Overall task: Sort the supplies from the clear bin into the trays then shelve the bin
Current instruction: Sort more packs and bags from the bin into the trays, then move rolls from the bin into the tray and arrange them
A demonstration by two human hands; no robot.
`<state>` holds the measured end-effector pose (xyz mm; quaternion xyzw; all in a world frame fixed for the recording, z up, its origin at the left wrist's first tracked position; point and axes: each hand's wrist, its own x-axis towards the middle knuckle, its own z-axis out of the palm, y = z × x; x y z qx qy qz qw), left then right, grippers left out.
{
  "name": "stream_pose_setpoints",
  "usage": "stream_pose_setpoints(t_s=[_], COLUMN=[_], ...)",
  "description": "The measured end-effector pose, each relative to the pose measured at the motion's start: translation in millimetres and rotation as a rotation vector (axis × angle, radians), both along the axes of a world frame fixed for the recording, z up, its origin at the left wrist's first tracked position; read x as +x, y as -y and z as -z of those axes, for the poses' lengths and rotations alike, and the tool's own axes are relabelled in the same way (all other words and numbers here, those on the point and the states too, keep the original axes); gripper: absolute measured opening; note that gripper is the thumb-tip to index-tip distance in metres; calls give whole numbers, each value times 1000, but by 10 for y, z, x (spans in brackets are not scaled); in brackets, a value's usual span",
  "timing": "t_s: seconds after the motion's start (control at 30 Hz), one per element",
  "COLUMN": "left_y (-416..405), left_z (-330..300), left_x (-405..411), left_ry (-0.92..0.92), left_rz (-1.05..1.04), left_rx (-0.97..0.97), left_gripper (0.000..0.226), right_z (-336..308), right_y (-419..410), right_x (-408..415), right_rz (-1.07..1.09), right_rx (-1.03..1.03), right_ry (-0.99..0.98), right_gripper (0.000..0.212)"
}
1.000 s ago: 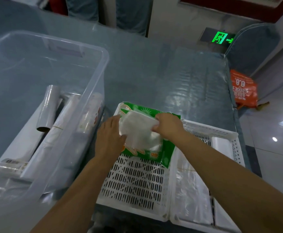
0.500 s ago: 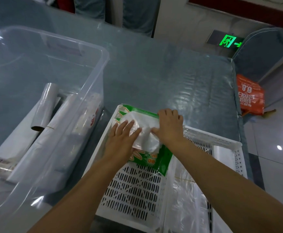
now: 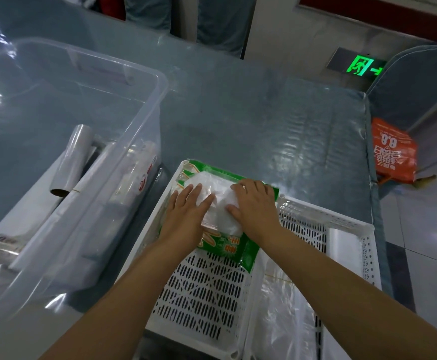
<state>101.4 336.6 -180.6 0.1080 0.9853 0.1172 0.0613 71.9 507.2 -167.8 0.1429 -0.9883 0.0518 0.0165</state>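
Everything here I place from the left tray [image 3: 207,294], the white slotted one under my hands. Left of it stands the clear bin [image 3: 144,131], which is not yet emptied: a grey roll [image 3: 73,157] leans against a long white roll [image 3: 82,203], a small labelled roll [image 3: 1,242] lies at the bin's near end, and a clear packet with red print [image 3: 139,175] rests against the bin wall nearest the tray. So I judge a good part of the sorting is left.

In the far end of the left tray lies a green packet [image 3: 234,252], and on top of it a white plastic pack [image 3: 212,193] that I am pressing flat. My left hand [image 3: 188,216] lies on the pack with fingers straight, so that grip is apart and only pressing. My right hand [image 3: 253,206] covers the pack's other side; its fingers bend down over the far edge, but I cannot tell whether they clamp the pack or merely rest on it.

Right of the left tray, touching it, sits the right tray [image 3: 342,222], which already holds clear plastic bags [image 3: 287,320] and a white roll [image 3: 342,245]. Both trays and the bin stand on the grey surface [image 3: 251,120].

Done so far, as I judge it: a few supplies sit in each tray. Left: the rolls and packet in the bin, then shelving the bin.
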Motion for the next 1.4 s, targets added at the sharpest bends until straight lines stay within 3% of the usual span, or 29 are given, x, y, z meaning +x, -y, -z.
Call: stream_pose_setpoints(t_s=[0.2, 0.5, 0.7, 0.87, 1.0, 1.17, 1.27, 1.4], left_y=[12, 161, 736, 1735, 2672, 3604, 3992, 4275], left_z=[-160, -1115, -1847, -2018, -1945, -1773, -1672, -1553], left_x=[100, 337, 421, 311, 158, 0, -66, -127], left_ry=[-12, -238, -327, -312, -285, -230, -232, -254], left_rz=[-70, -193, -130, -151, -213, -141, -65, 86], left_rx=[45, 216, 91, -56, -138, -235, -274, -181], left_gripper=[81, 37, 22, 21, 20, 25, 27, 28], right_z=[-139, -602, -1244, -1615, -1724, -1535, -1228, -755], right_y=[-50, 189, 725, 1405, 2142, 3214, 3746, 4168], right_x=[45, 178, 169, 132, 96, -64, -195, -96], right_rz=[7, -109, -283, -388, -420, -475, -460, -472], right_rx=[-80, -336, -424, -447, -384, -221, -33, 158], right_ry=[-61, -249, -353, -356, -293, -109, 116, 596], right_gripper=[39, 21, 14, 14, 10, 11, 17, 30])
